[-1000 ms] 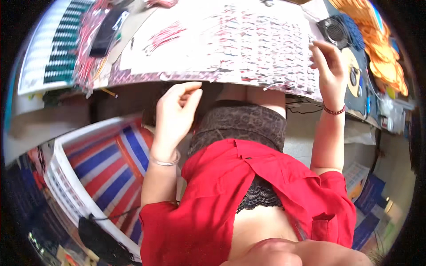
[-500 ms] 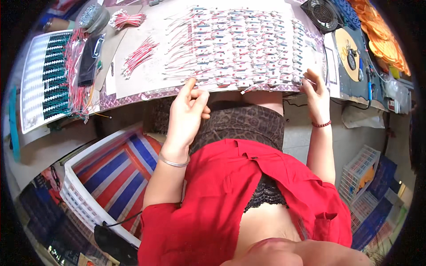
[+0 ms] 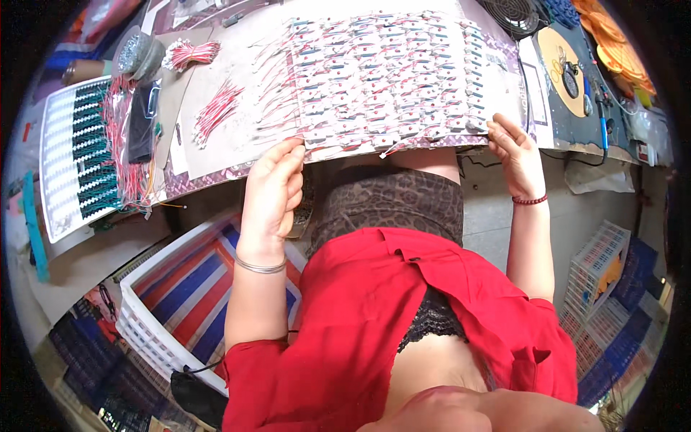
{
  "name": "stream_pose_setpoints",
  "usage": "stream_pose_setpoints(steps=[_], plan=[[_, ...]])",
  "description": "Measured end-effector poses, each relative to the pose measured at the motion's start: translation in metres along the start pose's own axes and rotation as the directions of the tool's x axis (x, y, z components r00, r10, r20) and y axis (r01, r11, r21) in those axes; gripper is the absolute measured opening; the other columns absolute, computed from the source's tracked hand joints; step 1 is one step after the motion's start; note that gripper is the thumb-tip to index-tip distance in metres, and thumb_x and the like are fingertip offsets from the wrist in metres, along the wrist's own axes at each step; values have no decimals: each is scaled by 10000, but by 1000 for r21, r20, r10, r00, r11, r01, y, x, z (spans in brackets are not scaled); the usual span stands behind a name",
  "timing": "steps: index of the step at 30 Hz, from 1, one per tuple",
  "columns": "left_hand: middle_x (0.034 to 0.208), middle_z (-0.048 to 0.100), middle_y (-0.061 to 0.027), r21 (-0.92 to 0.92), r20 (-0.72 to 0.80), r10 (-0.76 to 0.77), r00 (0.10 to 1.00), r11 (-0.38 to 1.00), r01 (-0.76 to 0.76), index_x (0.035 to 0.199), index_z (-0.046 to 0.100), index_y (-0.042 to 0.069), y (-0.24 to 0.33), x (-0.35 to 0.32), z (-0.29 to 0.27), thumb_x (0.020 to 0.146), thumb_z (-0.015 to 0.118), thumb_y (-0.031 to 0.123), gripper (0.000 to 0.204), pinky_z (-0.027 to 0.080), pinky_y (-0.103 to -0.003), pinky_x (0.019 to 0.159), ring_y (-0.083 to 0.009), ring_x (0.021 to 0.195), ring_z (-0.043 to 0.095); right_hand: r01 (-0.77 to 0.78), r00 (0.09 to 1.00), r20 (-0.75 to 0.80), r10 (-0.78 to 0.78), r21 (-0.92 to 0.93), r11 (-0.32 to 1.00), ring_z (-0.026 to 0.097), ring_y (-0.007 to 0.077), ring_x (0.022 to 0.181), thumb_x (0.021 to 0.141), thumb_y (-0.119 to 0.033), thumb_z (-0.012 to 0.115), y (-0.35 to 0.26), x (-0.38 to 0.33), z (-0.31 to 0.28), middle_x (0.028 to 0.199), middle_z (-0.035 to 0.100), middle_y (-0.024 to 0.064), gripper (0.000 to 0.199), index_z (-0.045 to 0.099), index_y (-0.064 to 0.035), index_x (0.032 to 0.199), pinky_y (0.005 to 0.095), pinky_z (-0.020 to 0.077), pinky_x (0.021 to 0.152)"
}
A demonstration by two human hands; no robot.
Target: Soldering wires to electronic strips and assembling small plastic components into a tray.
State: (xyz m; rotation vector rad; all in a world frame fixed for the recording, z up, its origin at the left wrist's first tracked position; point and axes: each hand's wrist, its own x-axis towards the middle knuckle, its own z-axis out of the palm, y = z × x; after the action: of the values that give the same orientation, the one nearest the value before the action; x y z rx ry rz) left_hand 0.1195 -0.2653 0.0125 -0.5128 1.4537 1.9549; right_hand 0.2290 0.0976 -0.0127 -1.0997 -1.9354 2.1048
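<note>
Sheet of small wired components (image 3: 389,72), a pale panel carrying rows of little boards with red and white leads, lies flat on the workbench (image 3: 216,162) with its long axis running left to right and its near edge overhanging toward the person's lap. Left hand (image 3: 272,191), palm down with the wrist bent upward and a thin bangle at the wrist, reaches up to the sheet's near left corner; the fingers are curled loosely together at the edge, and whether they pinch it cannot be told. Right hand (image 3: 517,155), wearing a beaded bracelet, rests on the near right corner with fingers extended and slightly spread, the fingertips lying on the sheet's edge, not clamped on anything visible. White crate with a striped red, white and blue bag (image 3: 180,288) stands on the floor below the left forearm. Loose bundles of red-and-white wires (image 3: 216,111) lie left of the sheet, apart from it. Black fan (image 3: 515,14) is cut off by the upper rim. Individual components blur at this scale.
</note>
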Motion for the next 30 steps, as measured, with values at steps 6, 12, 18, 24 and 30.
stream_pose_setpoints(steps=[6, 12, 18, 24, 30], plan=[[708, 418, 97, 42, 43, -61, 997, 997, 59, 1174, 602, -2, 5, 8, -8, 967, 614, 124, 242, 190, -155, 396, 17, 491, 293, -82, 995, 38, 87, -108, 991, 653, 130, 866, 919, -69, 630, -6, 6, 5, 1033, 650, 74, 377, 543, 69, 1260, 234, 534, 756], [772, 484, 69, 43, 35, -118, 992, 992, 116, 1173, 615, -5, 14, 9, -8, 951, 626, 110, 250, 223, -152, 422, 5, 537, 336, -86, 989, 122, 88, -19, 996, 674, 149, 905, 880, -9, 594, -11, 6, 5, 1061, 657, 97, 369, 539, 60, 1238, 255, 557, 815], [796, 526, 62, 534, -50, -79, 996, 841, 94, 1214, 614, -3, 29, 6, 10, 922, 638, 111, 314, 293, -151, 490, -4, 609, 389, -75, 995, 58, 75, -6, 997, 672, 121, 826, 896, 8, 565, -2, 11, 9, 1011, 656, 69, 364, 545, 32, 1259, 219, 563, 759], [842, 552, 27, 284, 83, -218, 972, 940, 187, 1233, 550, -28, 33, 15, -6, 934, 594, 60, 314, 291, -141, 445, -17, 520, 382, -66, 995, 77, 69, -33, 997, 656, 91, 806, 917, -5, 555, -5, 13, 12, 1017, 665, 66, 393, 530, 33, 1307, 206, 557, 741], [1136, 602, -115, -376, 48, -68, 997, 923, 81, 1324, 432, 12, -11, 8, 2, 965, 490, 45, 365, 319, -145, 407, -48, 572, 414, -75, 992, 103, 73, 9, 997, 653, 91, 794, 920, -12, 544, -4, 15, 10, 1028, 667, 71, 380, 538, 34, 1298, 205, 555, 708]])
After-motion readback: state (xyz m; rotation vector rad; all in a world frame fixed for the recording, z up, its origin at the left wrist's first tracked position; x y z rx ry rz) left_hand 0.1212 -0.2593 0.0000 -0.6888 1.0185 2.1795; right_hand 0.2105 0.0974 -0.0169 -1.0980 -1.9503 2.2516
